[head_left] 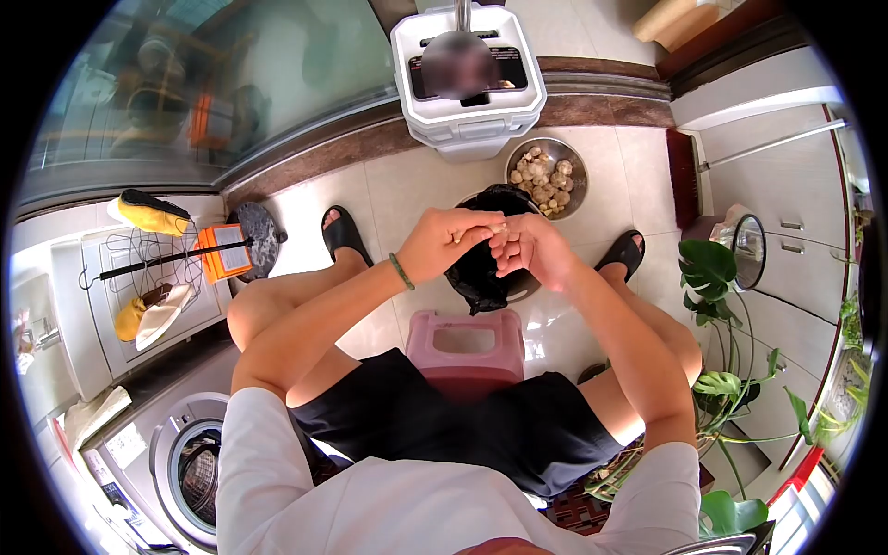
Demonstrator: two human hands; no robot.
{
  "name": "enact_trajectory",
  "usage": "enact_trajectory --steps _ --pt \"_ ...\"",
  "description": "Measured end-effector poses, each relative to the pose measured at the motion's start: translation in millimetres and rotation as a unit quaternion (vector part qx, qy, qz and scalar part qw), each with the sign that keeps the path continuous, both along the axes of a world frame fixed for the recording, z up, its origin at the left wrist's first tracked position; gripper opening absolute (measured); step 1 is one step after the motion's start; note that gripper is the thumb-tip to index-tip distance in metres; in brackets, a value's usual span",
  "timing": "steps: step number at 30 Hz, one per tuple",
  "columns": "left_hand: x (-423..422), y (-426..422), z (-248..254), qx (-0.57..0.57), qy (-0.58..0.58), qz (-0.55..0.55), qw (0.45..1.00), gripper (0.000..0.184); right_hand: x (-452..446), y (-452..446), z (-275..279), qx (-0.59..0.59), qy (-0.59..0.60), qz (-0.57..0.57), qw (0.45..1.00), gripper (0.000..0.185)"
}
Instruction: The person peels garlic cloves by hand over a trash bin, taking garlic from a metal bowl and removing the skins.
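My left hand (451, 242), with a green bead bracelet on the wrist, is closed, its thumb and fingers pinching toward the other hand. Meeting it at the fingertips is my right hand (535, 252), fingers curled. Between them is a small pale garlic clove (498, 228), partly hidden by the fingers. Right below both hands stands a bin lined with a black plastic bag (486, 277); the dark inside cannot be made out. Just beyond it, a steel bowl (581, 192) holds several garlic bulbs (538, 174) and loose pieces.
A pink plastic stool (465, 356) stands between my legs. Farther ahead sits a grey-white box (472, 116) with a phone on top. A wire rack (153, 264) with shoes and a washing machine (190, 462) are at left. Potted plants (717, 277) and white cabinets (777, 203) line the right.
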State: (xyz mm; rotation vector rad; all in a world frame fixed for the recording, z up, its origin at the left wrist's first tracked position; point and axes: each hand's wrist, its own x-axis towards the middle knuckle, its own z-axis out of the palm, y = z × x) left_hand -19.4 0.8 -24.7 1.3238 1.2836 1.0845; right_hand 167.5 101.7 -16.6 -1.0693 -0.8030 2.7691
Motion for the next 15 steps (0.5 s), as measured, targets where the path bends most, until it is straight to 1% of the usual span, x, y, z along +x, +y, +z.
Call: enact_trajectory --steps 1,2,4,6,8,9,11,12,14,15 --pt "-2 1 -1 -0.02 0.005 0.004 1.0 0.029 0 3 2 0.018 0.013 0.016 1.0 0.025" --pt "-3 2 -2 -0.041 0.009 0.007 0.999 0.028 0 3 2 0.02 0.013 0.016 1.0 0.025" --pt "-4 3 -4 -0.053 0.001 0.009 0.999 0.028 0 4 1 0.066 0.02 0.038 0.997 0.029" --pt "-4 2 -5 -0.067 -0.008 0.011 0.998 0.028 1 3 -2 0.075 0.029 0.046 0.996 0.03" --pt "-3 3 -3 -0.078 -0.06 0.004 0.995 0.028 2 3 -6 0.083 0.038 0.053 0.994 0.03" --pt "-2 2 -4 -0.08 -0.061 0.004 0.995 0.028 2 3 -7 0.078 0.041 0.055 0.995 0.029" --pt "-1 1 -6 -0.055 -0.093 0.009 0.994 0.028 3 2 -8 0.073 0.043 0.057 0.995 0.027" --pt "-1 1 -7 -0.055 -0.094 0.008 0.994 0.028 2 1 -8 0.077 0.028 0.057 0.995 0.027" --pt "1 0 -8 -0.092 -0.155 0.005 0.984 0.028 -1 -2 -7 0.08 0.013 0.058 0.995 0.027" --pt "1 0 -10 -0.092 -0.155 0.005 0.984 0.028 -2 -3 -8 0.1 -0.016 0.055 0.993 0.026"
